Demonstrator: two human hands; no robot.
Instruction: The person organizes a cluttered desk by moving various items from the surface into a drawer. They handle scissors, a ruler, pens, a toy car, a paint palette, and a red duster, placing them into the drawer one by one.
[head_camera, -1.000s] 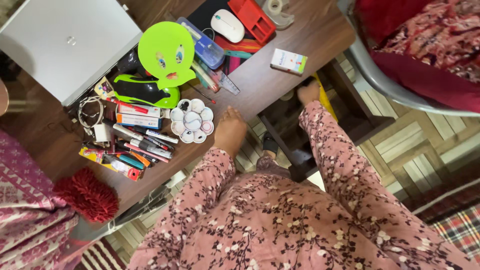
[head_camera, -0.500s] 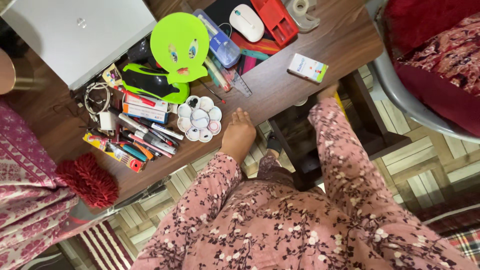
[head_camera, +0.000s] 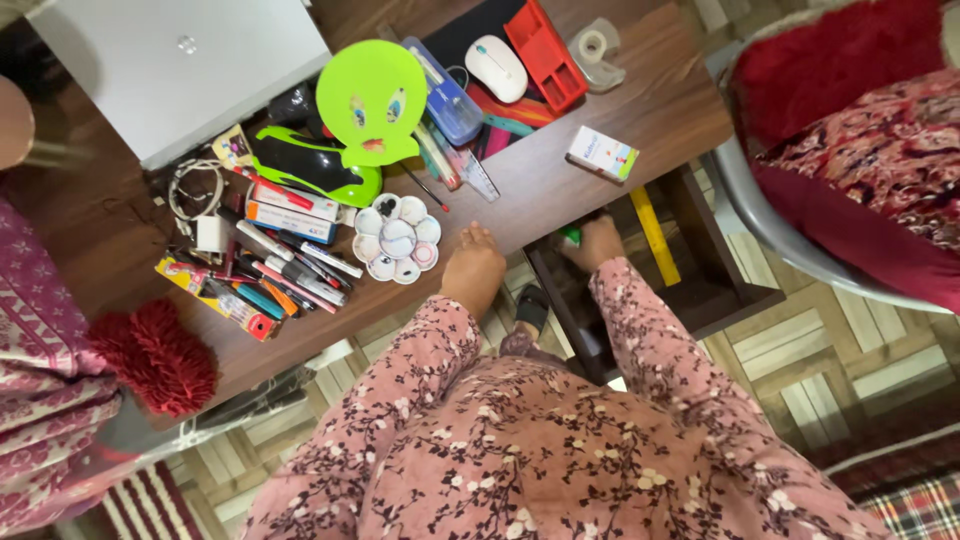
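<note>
1. Head view, what has changed: the right hand (head_camera: 597, 243) sat higher half a second ago, near the table's edge beside the yellow ruler (head_camera: 656, 236); it is now lower and further left in the frame, down on the dark shelf (head_camera: 700, 290) under the table (head_camera: 640, 110), and a small green object (head_camera: 570, 235) shows at its fingers, which was not visible before; the camera has also swung a little, so the whole table sits differently in the frame.
2. What that means: I judge that the right hand has left the ruler and gone for the green object; whether its fingers are already pinching it I cannot tell, since the back of the hand hides them.
3. Left hand (head_camera: 473, 270): it stays where it was, palm down on the table's near edge, fingers flat and close together, gripping nothing; just beside it to the left lies the white flower-shaped paint palette (head_camera: 398, 237).
4. Where the thing is and how it points: the green object sits just below centre of the frame, under the table's edge, touching the right hand's upper left side; too little of it shows to tell its long axis; the yellow ruler nearby runs from upper left to lower right, steeply.
5. Around: a heap of pens (head_camera: 290, 275) lies left of the palette; a small white box (head_camera: 601, 154) rests on the table above the right hand.
</note>
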